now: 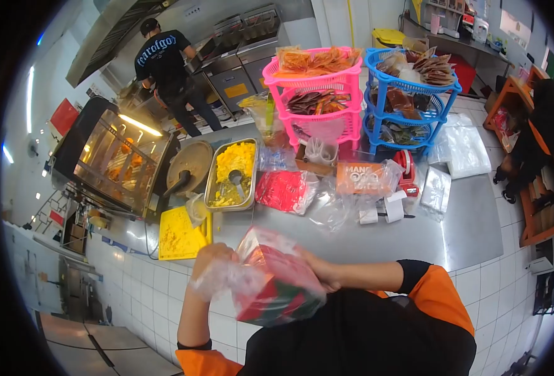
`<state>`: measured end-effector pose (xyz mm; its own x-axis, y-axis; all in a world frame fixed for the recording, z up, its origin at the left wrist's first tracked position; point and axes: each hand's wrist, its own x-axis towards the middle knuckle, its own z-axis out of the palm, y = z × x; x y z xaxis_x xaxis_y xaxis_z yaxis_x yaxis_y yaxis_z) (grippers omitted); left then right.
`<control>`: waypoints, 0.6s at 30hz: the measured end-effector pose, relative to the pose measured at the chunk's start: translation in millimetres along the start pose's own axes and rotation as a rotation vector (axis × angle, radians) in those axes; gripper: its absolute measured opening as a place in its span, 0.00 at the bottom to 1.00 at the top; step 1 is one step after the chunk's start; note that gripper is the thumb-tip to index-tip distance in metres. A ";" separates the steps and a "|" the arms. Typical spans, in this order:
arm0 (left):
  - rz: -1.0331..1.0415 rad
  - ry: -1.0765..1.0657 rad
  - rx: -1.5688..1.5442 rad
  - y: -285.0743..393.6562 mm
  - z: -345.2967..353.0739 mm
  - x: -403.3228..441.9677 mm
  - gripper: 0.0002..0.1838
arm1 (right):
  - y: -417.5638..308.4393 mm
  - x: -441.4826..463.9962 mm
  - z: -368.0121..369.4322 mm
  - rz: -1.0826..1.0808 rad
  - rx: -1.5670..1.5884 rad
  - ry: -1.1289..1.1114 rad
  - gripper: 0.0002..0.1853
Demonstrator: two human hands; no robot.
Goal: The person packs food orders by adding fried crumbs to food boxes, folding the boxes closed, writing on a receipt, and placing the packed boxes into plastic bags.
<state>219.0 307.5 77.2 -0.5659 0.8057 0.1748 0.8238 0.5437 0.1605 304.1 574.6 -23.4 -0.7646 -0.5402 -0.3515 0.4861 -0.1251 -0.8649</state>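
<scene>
A red, white and green box in a clear plastic bag point(277, 276) is held in front of my chest, tilted and slightly blurred. My left hand point(217, 255) is closed at the bag's left side, by the loose gathered plastic. Along the package's right side, my right hand point(319, 271) grips it, with some fingers hidden behind. Just beyond my left hand lies a yellow cutting board point(180, 241) with yellow crumbs. Behind that stands a metal tray of yellow food point(234, 164) with a ladle in it.
A pink rack point(349, 113) and a blue rack point(437, 116) hold sachets. On the counter are a red packet point(283, 189), an orange box point(361, 178), a red tape dispenser point(406, 169) and plastic bags point(468, 150). A lit food warmer point(126, 150) stands left. Two people are farther off.
</scene>
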 end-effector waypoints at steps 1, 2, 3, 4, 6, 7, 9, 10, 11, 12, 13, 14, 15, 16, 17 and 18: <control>0.022 0.049 -0.059 3.2 4.3 -3.0 0.07 | -5.6 -4.9 1.4 0.144 0.076 -0.001 0.37; 0.043 0.096 -0.120 5.6 8.3 -7.9 0.07 | -5.8 -3.4 -13.0 0.093 -0.054 -0.052 0.32; -0.030 0.094 -0.109 7.2 11.5 -13.9 0.08 | -6.0 -1.9 -27.4 0.037 -0.182 -0.097 0.27; -0.036 0.076 -0.093 6.4 17.2 -18.7 0.07 | -27.7 -14.0 -45.6 -0.307 -0.764 0.267 0.18; -0.044 0.045 -0.054 1.6 33.3 -25.5 0.06 | -36.7 4.4 -139.0 -0.574 -1.355 0.804 0.11; -0.027 0.129 -0.075 2.7 45.0 -27.4 0.05 | -66.2 -2.8 -162.1 -0.615 -0.953 0.964 0.09; 0.082 0.142 -0.025 -14.1 82.6 -29.4 0.05 | -79.9 10.3 -255.9 -0.331 -1.383 1.029 0.08; 0.134 0.148 0.002 -21.2 97.5 -28.1 0.06 | -75.1 17.3 -294.0 -0.048 -1.621 1.014 0.09; 0.100 0.160 -0.008 -21.7 106.9 -23.9 0.07 | -48.8 33.1 -341.3 0.026 -1.656 0.933 0.08; 0.064 0.172 -0.022 -17.0 117.5 -17.6 0.08 | -30.1 46.4 -371.9 0.103 -1.690 0.847 0.08; 0.023 0.181 -0.040 -9.9 128.1 -13.7 0.08 | -27.6 51.0 -371.0 0.128 -1.728 0.878 0.08; 0.030 0.190 -0.121 -4.6 136.9 -11.3 0.09 | -25.2 58.2 -369.7 0.150 -1.766 0.910 0.08; 0.037 0.200 -0.200 0.4 145.1 -9.4 0.09 | -25.8 65.5 -369.4 0.169 -1.803 0.941 0.08; 0.042 0.205 -0.281 7.9 153.7 -8.7 0.10 | -24.9 70.7 -370.4 0.174 -1.791 0.950 0.08; 0.055 0.215 -0.343 17.8 165.0 -6.8 0.09 | -21.2 74.3 -370.7 0.181 -1.775 0.957 0.08; 0.070 0.220 -0.402 28.1 176.5 -4.7 0.09 | -16.7 77.5 -368.7 0.189 -1.753 0.965 0.08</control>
<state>250.9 360.4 -90.6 -0.5393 0.7443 0.3939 0.8060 0.3206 0.4976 80.6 841.7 -168.3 -0.9858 0.1671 0.0139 0.1676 0.9838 0.0633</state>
